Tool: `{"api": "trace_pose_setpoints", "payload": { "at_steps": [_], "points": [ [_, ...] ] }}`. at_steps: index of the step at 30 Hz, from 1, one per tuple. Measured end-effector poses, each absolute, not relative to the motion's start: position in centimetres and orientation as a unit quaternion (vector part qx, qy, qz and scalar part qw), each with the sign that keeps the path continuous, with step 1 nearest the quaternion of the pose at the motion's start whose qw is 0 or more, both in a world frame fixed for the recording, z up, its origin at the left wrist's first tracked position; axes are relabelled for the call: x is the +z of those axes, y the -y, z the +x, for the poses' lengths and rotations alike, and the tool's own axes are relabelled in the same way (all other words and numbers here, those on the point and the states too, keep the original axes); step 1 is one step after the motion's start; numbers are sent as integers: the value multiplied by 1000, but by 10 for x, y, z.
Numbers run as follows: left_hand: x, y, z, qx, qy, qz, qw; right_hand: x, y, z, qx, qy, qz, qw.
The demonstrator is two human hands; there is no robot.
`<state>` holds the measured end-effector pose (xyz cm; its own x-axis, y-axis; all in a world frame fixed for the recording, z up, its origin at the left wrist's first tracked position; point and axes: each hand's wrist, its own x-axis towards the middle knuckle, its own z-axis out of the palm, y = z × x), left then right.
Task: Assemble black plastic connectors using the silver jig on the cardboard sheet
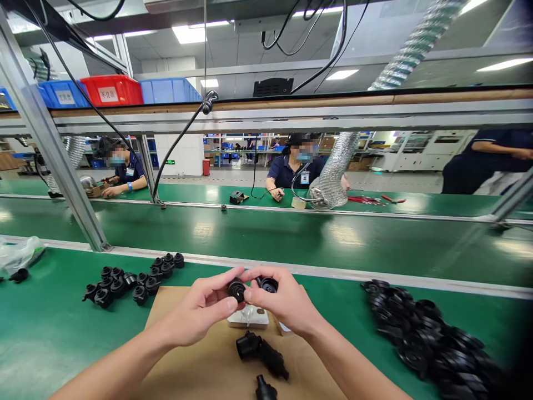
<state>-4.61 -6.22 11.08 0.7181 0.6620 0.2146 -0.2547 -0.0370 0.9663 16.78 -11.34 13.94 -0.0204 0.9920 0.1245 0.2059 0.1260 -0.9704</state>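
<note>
My left hand (199,309) pinches a small round black plastic part (236,290) between thumb and fingers, its ringed end facing me. My right hand (287,300) curls around a second black plastic part (268,285) with a round open end, and its thumb tip meets the first part. Both hands are raised over a brown cardboard sheet (195,366). Behind and below the fingers is a white object (249,318) with something clear on it, partly hidden. Closer to me, black tubular fittings (263,354) and another black fitting (265,389) lie on the cardboard.
Left on the green bench stand several small black parts (117,286); a large heap of black parts (428,333) lies right. A plastic bag (19,254) is at far left. A metal post (58,133) and rail (266,269) border the bench. Co-workers (297,169) sit across.
</note>
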Motion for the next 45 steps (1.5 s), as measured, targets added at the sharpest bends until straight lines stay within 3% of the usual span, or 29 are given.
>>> {"api": "trace_pose_setpoints", "payload": {
  "at_steps": [14, 45],
  "points": [
    [108, 65, -40, 372, -151, 612, 682, 134, 112, 165, 367, 607, -482, 514],
    [124, 66, -44, 352, -150, 716, 584, 153, 124, 154, 417, 566, -528, 477]
  ]
}}
